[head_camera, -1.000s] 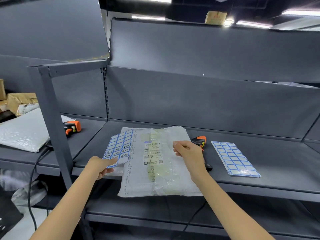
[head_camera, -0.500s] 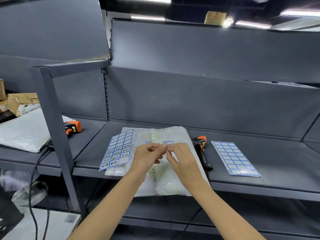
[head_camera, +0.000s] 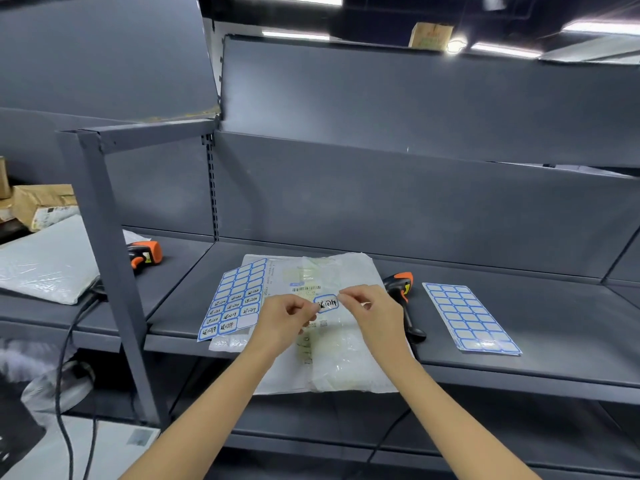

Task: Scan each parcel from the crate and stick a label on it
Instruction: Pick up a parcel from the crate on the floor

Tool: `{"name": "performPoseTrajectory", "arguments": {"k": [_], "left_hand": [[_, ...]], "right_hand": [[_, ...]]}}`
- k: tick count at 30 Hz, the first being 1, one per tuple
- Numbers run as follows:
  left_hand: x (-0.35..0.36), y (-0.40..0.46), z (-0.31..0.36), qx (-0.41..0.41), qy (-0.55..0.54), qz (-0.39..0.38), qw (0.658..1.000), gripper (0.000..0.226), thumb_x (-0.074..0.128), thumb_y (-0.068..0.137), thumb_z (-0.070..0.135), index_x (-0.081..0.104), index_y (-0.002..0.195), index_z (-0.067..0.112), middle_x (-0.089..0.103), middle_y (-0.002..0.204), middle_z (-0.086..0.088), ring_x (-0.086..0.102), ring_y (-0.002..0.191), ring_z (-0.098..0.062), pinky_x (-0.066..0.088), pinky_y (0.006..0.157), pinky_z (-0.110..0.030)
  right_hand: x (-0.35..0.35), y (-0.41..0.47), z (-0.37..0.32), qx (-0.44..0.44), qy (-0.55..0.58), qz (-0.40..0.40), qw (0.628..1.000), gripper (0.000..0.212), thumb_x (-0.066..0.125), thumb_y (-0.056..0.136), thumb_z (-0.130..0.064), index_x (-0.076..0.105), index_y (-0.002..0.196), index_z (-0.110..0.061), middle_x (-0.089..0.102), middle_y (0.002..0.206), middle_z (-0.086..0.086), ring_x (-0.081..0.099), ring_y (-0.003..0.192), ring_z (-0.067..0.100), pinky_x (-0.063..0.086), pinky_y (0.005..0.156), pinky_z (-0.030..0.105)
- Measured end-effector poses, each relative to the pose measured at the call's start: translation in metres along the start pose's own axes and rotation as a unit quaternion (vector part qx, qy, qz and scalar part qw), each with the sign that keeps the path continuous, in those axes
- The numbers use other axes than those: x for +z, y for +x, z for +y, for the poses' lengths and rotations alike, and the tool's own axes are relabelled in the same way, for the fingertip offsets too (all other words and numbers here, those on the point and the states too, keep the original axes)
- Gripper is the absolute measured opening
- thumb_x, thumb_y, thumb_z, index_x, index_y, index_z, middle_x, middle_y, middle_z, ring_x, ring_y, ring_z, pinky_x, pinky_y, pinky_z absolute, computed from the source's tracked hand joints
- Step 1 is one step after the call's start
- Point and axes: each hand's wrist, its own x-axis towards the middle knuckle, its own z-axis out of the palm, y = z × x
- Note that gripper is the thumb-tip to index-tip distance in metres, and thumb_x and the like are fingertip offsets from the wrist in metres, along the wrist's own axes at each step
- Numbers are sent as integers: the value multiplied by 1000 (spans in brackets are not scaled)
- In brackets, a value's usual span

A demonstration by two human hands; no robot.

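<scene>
Since half a second ago, my hands have drawn slightly apart: left hand (head_camera: 284,315) and right hand (head_camera: 372,311) each pinch an end of one blue-bordered label (head_camera: 326,303), stretched between them just above the white parcel (head_camera: 341,344). That parcel lies flat on the grey shelf (head_camera: 554,327), with a label sheet (head_camera: 233,299) overlapping its left edge. An orange scanner (head_camera: 401,289) sits beside my right hand, partly hidden by it. I can't read the label's writing.
</scene>
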Motion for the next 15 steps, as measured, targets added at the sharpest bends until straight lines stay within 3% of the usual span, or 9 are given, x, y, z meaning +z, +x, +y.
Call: {"name": "performPoseTrajectory", "arguments": {"k": [3, 7, 15], "left_hand": [[-3, 4, -8, 4, 33, -11, 999, 15, 67, 88, 16, 68, 72, 16, 68, 70, -3, 58, 62, -11, 46, 53, -13], [-5, 11, -14, 1, 56, -15, 998, 17, 66, 89, 17, 68, 72, 18, 68, 74, -7, 57, 64, -14, 47, 57, -18], [-2, 28, -17, 9, 55, -35, 998, 15, 66, 89, 16, 69, 75, 11, 64, 68, -8, 52, 56, -13, 45, 54, -18]], "right_hand": [[-3, 8, 2, 81, 6, -75, 994, 9, 71, 85, -24, 70, 78, -29, 70, 77, -17, 61, 73, -4, 46, 68, 12], [-2, 9, 4, 103, 17, -98, 990, 9, 67, 88, -30, 69, 80, -27, 70, 80, -5, 63, 75, 9, 52, 68, 22], [2, 23, 8, 143, 19, -114, 983, 7, 72, 85, -22, 72, 88, -16, 72, 82, -2, 61, 66, 4, 49, 61, 15]]}}
